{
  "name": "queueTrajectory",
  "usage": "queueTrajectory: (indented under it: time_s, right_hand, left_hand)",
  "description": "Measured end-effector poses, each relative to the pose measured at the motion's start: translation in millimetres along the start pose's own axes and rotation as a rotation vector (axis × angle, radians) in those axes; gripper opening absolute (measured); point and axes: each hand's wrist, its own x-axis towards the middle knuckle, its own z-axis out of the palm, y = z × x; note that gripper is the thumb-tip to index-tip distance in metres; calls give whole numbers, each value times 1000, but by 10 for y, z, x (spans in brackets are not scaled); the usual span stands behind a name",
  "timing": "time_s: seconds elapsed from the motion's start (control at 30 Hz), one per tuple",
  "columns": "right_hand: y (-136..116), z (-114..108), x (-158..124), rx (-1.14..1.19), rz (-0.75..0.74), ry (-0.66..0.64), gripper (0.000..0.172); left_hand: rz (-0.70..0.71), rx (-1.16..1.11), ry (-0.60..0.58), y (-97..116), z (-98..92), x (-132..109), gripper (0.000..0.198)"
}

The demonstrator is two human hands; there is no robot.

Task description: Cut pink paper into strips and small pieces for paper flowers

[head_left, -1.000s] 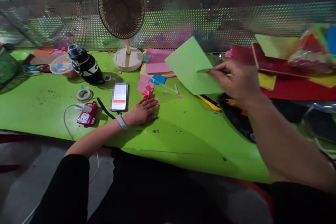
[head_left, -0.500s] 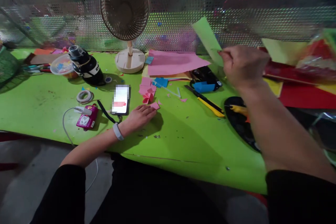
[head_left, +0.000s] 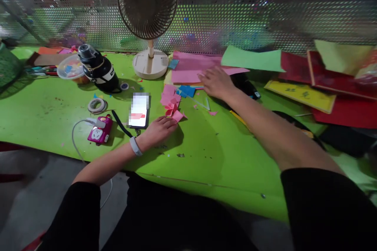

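Observation:
My left hand (head_left: 159, 128) rests flat on the green table (head_left: 206, 153), fingers stretched out, its tips touching a small folded pink paper piece (head_left: 176, 113). A white band is on that wrist. My right hand (head_left: 216, 81) lies open and palm down on a large pink paper sheet (head_left: 191, 68) behind the pink pieces. The light green sheet (head_left: 253, 59) lies flat to the right of that hand, apart from it. Blue paper scraps (head_left: 185, 91) sit just left of my right hand.
A phone (head_left: 139, 110) lies next to my left hand. A fan (head_left: 149, 19) stands at the back. A black bottle (head_left: 98, 70), a tape roll (head_left: 96, 106) and a pink device (head_left: 99, 134) are to the left. Red and yellow sheets (head_left: 300, 93) are stacked to the right.
My right hand let go of the light green sheet, which now lies at the back right, and came down left onto the pink sheet. My left hand stayed put.

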Motion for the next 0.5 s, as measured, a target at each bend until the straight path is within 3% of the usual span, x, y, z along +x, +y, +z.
queueTrajectory:
  time_s: [0.13, 0.27, 0.43, 0.5]
  right_hand:
    - [65, -6, 148, 52, 62, 54, 18]
    - [184, -289, 144, 115, 120, 144, 11]
    - [246, -745, -58, 293, 426, 502, 13]
    - [179, -901, -238, 394, 462, 699, 8]
  left_hand:
    - [-31, 8, -27, -13, -15, -2, 36]
    - [-76, -25, -41, -21, -13, 7, 39]
    - [-165, 2, -49, -44, 17, 26, 40]
    - [-163, -8, -38, -50, 7, 21, 39]
